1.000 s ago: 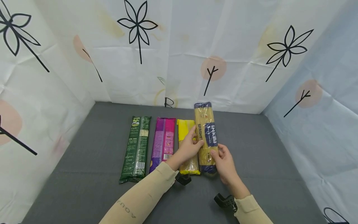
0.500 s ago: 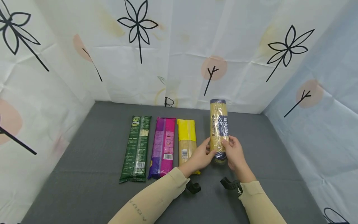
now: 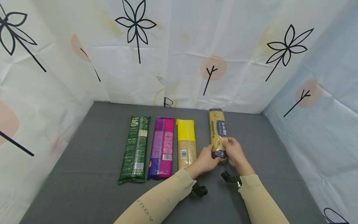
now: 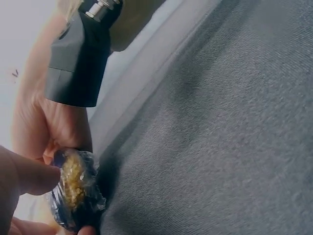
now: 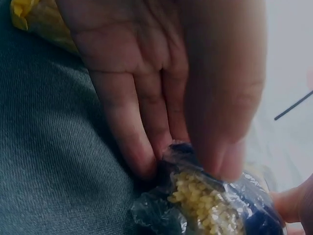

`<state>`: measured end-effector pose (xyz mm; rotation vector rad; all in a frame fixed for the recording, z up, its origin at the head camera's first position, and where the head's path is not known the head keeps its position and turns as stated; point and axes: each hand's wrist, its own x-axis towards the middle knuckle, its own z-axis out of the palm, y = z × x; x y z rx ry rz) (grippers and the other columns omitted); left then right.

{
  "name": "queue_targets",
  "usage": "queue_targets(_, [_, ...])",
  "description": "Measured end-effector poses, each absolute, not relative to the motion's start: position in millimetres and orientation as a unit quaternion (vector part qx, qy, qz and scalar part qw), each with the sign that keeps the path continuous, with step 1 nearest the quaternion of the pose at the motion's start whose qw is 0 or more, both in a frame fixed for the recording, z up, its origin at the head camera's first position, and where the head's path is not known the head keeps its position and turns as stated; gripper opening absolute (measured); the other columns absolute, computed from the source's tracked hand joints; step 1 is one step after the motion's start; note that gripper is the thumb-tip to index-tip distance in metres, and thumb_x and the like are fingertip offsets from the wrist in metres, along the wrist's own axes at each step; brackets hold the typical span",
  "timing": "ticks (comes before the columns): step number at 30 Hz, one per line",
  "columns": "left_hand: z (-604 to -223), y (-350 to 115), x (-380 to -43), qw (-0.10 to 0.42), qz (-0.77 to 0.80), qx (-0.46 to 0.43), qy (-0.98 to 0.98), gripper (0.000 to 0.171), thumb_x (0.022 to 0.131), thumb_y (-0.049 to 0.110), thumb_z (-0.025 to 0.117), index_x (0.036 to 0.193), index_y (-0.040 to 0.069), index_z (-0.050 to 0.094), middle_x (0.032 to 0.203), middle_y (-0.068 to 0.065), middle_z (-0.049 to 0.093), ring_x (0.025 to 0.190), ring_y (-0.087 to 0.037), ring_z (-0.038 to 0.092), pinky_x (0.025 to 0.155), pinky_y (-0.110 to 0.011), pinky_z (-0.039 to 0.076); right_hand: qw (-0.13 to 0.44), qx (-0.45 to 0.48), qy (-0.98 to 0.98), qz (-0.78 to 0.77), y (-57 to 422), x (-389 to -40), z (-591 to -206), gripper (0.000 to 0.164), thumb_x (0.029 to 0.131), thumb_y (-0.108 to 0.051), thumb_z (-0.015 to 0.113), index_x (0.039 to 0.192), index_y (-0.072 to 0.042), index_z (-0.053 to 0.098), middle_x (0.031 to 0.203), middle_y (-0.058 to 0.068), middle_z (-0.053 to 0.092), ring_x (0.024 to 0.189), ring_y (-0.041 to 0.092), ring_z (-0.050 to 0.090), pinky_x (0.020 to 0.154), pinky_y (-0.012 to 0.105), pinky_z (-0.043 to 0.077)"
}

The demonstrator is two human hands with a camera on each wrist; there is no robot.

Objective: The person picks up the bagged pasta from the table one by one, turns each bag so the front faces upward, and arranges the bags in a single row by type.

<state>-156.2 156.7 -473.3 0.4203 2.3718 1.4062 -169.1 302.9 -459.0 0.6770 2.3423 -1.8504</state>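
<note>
Both hands grip the near end of a clear spaghetti pack (image 3: 217, 132) with dark blue labels, at the right of the row of packs. My left hand (image 3: 206, 160) holds its left side and my right hand (image 3: 236, 154) its right side, thumbs over the top. The pack's far end points to the back wall. In the left wrist view the crinkled end of the spaghetti pack (image 4: 76, 188) is right at the grey cloth. Pasta tips show through the film of the spaghetti pack (image 5: 205, 200) in the right wrist view.
To the left lie a yellow-topped pasta pack (image 3: 186, 133), a purple and pink pack (image 3: 161, 149) and a green pack (image 3: 135, 149), side by side on the grey tabletop (image 3: 84, 193). The left forearm overlaps the yellow pack's near end. White patterned cloth walls (image 3: 184, 46) enclose the table.
The spaghetti pack has moved right, away from over the yellow pack, then lowered toward the tabletop. Both hands moved with it, and the left hand shifted to its near end.
</note>
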Motion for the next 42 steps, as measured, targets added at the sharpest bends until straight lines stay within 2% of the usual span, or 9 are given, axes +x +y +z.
queue_targets(5, [-472.3,156.9,-158.2,0.187,0.448,0.161,0.859,0.067,0.090,0.024,0.069,0.145,0.001,0.039,0.134,-0.015,0.044,0.119,-0.025,0.043,0.100,-0.038,0.040,0.058,0.205,0.785,-0.581,307.0,-170.4,-461.5,0.049,0.104,-0.021,0.041,0.144,0.005,0.029,0.133,0.028,0.046,0.101,0.027,0.059,0.072,0.028,0.053])
queue_targets(10, [-467.7,152.6,-163.1,0.217,0.400,0.191,0.870,0.069,0.090,0.026,0.069,0.147,0.004,0.037,0.139,-0.013,0.041,0.125,-0.026,0.041,0.103,-0.038,0.039,0.085,0.155,0.869,-0.463,317.8,-171.5,-456.5,0.051,0.100,-0.024,0.051,0.134,0.013,0.039,0.119,0.030,0.054,0.092,0.029,0.061,0.071,0.034,0.052])
queue_targets(16, [-467.6,150.5,-163.2,0.212,0.378,0.206,0.877,0.070,0.089,0.022,0.069,0.148,0.005,0.036,0.141,-0.011,0.041,0.126,-0.024,0.041,0.104,-0.036,0.038,0.129,0.165,0.879,-0.428,330.1,-176.0,-453.1,0.059,0.096,-0.037,0.059,0.130,0.009,0.045,0.113,0.024,0.057,0.092,0.027,0.058,0.076,0.037,0.049])
queue_targets(26, [-472.0,154.0,-157.9,0.203,0.346,0.212,0.891,0.076,0.088,0.020,0.069,0.152,0.009,0.029,0.147,-0.007,0.036,0.127,-0.021,0.037,0.104,-0.032,0.037,0.125,0.185,0.870,-0.440,332.2,-175.8,-459.4,0.058,0.095,-0.039,0.060,0.131,0.005,0.046,0.114,0.022,0.057,0.091,0.026,0.059,0.070,0.033,0.049])
queue_targets(35, [-474.7,148.5,-157.0,0.187,0.371,0.235,0.878,0.071,0.090,0.022,0.065,0.151,0.007,0.030,0.152,-0.005,0.034,0.133,-0.022,0.035,0.108,-0.032,0.033,0.119,0.177,0.870,-0.445,331.0,-175.9,-459.9,0.055,0.096,-0.039,0.059,0.130,0.003,0.047,0.110,0.020,0.058,0.088,0.024,0.058,0.068,0.032,0.048])
queue_targets(39, [-477.4,145.0,-155.0,0.167,0.416,0.231,0.863,0.060,0.093,0.021,0.061,0.147,0.008,0.037,0.147,-0.006,0.041,0.130,-0.016,0.041,0.106,-0.032,0.036,0.110,0.165,0.870,-0.451,330.2,-173.8,-461.7,0.061,0.096,-0.040,0.059,0.131,0.008,0.045,0.111,0.022,0.057,0.087,0.023,0.059,0.069,0.032,0.049])
queue_targets(42, [-477.2,138.8,-154.0,0.148,0.459,0.238,0.843,0.053,0.095,0.018,0.059,0.144,0.011,0.042,0.137,-0.007,0.049,0.118,-0.012,0.051,0.096,-0.027,0.045,0.088,0.156,0.870,-0.459,329.6,-170.2,-463.0,0.066,0.096,-0.039,0.059,0.135,0.010,0.040,0.119,0.027,0.053,0.097,0.029,0.059,0.077,0.037,0.052])
